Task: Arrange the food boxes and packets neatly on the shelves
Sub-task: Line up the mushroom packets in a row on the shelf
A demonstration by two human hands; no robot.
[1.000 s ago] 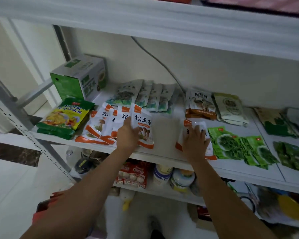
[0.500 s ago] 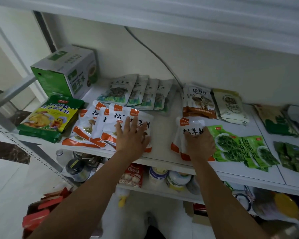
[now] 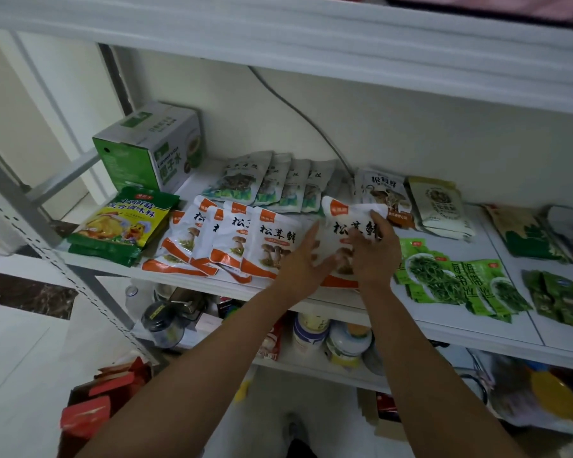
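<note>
Several white-and-orange mushroom packets [image 3: 235, 239] lie overlapped in a row on the white shelf [image 3: 460, 328]. To their right, one more white-and-orange packet [image 3: 341, 223] is tilted up off the shelf. My right hand [image 3: 374, 249] grips its right side, fingers curled over the front. My left hand [image 3: 303, 259] has straight fingers against the packet's left edge. Behind the row lie several pale green-and-white packets [image 3: 268, 180].
A green-and-white box [image 3: 153, 147] stands at the back left, with yellow-green seasoning packets [image 3: 123, 223] in front of it. Green seaweed packets [image 3: 454, 282] and darker green ones [image 3: 563, 295] lie to the right. Jars [image 3: 344, 342] fill the lower shelf. A cable [image 3: 298, 110] runs down the wall.
My right hand has lifted its packet and carried it left toward the overlapped row. My left hand left the row's last packet and came across to the lifted packet's left edge.
</note>
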